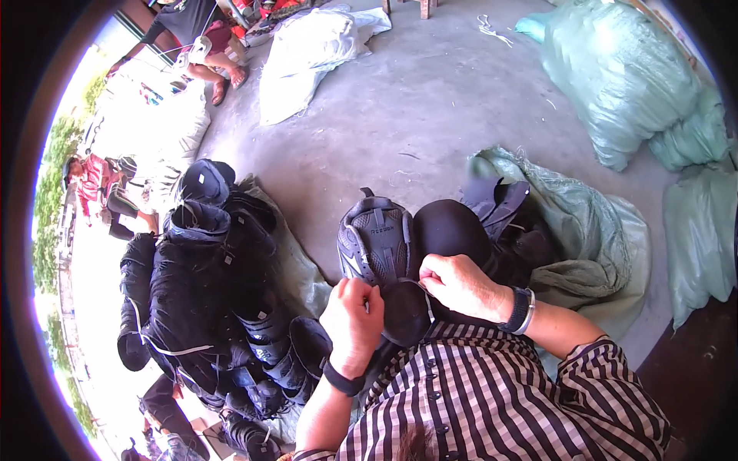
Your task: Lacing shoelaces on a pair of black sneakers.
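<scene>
So the dark shoe upper (pixel 375 240) is sitting in front of the person's lap, toe end pointing away, with a rounded dark piece (pixel 405 315) lying just below it. The right hand (pixel 460 286) is pinching thumb against forefinger, and it's gripping a thin pale strand (pixel 430 309) there. The left hand (pixel 354 319) is curling into a fist beside the upper's lower end; can't tell if it's holding anything. Off to the left a big pile of black shoe pieces (pixel 192 284) is stacking up, with a white cord (pixel 175 353) running across, and a green sack (pixel 607 223) is lying open on the right.
</scene>
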